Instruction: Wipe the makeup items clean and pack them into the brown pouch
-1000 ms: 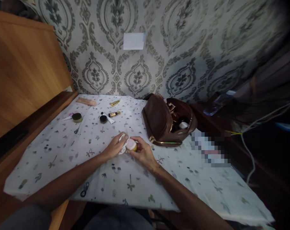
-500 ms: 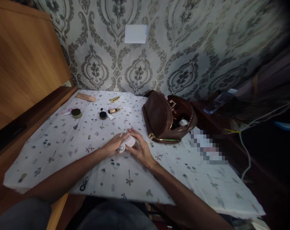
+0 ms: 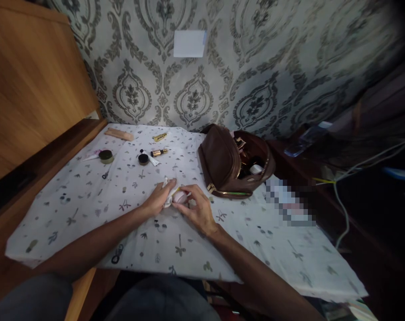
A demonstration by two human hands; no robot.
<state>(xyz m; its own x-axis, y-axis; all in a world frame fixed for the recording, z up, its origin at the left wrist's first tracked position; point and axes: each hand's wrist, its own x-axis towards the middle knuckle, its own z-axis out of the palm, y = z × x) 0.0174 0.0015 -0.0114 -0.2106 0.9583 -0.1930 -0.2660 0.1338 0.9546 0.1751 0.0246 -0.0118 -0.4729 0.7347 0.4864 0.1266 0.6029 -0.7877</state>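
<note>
One small round pale-pink container with yellow trim (image 3: 180,197) is gripped by the right hand (image 3: 200,211), and one crumpled white cloth (image 3: 169,199) is clasped against it by the left hand (image 3: 157,199), both left of the open brown leather bag (image 3: 221,161).

Dim, uneven indoor light, its source out of view. The patterned wall (image 3: 192,71) is palest around the upper centre and fades to black in the upper right corner. Deep shadow fills the right edge and the inside of the bag (image 3: 218,160). A soft sheen lies on the cabinet (image 3: 35,67), upper left. Wide-angle stretching pulls the tablecloth (image 3: 122,240) toward the lower corners. The small container (image 3: 180,197) near the centre looks soft; a patch at centre right is pixelated.
</note>
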